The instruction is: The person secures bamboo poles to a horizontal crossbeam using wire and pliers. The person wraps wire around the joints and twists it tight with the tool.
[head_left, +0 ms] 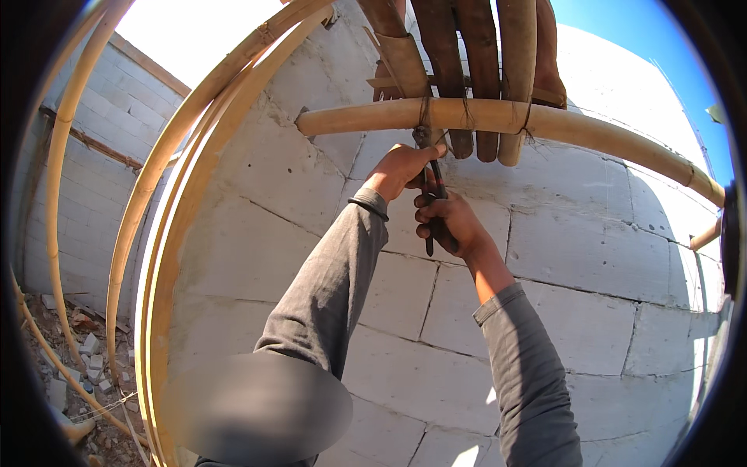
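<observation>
A pair of dark pincers (429,187) stands nearly upright under a horizontal bamboo pole (358,117), its head against the wire tie (424,117) on that pole. My right hand (453,222) is closed around the handles from below. Higher up, my left hand (401,169) is closed about the upper part of the pincers, its thumb laid across them near the head; its other fingers are partly hidden. Dark upright poles (484,86) and a paler bamboo piece (516,78) meet the horizontal pole, with wire ties (527,121) where they cross.
A pale block wall (576,241) fills the space behind my arms. Long bamboo poles (156,187) run down the left side, curved by the lens. Rubble (89,358) lies on the ground at lower left. A short pole (706,234) juts at the right.
</observation>
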The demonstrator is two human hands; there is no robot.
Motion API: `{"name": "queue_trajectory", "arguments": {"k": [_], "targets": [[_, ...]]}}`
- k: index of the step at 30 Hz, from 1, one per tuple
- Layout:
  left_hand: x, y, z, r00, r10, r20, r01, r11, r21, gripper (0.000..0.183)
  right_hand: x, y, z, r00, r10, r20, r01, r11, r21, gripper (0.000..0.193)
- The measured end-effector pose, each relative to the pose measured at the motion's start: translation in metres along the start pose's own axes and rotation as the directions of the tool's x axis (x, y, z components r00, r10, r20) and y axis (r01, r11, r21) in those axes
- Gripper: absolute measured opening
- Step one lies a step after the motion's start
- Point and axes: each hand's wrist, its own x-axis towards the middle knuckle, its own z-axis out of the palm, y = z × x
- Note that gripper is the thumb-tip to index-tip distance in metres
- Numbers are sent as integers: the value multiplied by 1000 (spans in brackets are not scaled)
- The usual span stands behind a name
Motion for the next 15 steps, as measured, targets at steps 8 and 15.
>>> {"name": "queue_trajectory", "arguments": {"k": [8, 15], "targets": [[11, -21, 16, 993, 117, -8, -116, 978, -174, 50, -3, -9, -16, 997, 4, 78, 0, 998, -56, 39], [33, -27, 25, 977, 13, -211, -40, 992, -121, 47, -30, 11, 52, 846, -485, -223, -309, -104, -945, 102]]}}
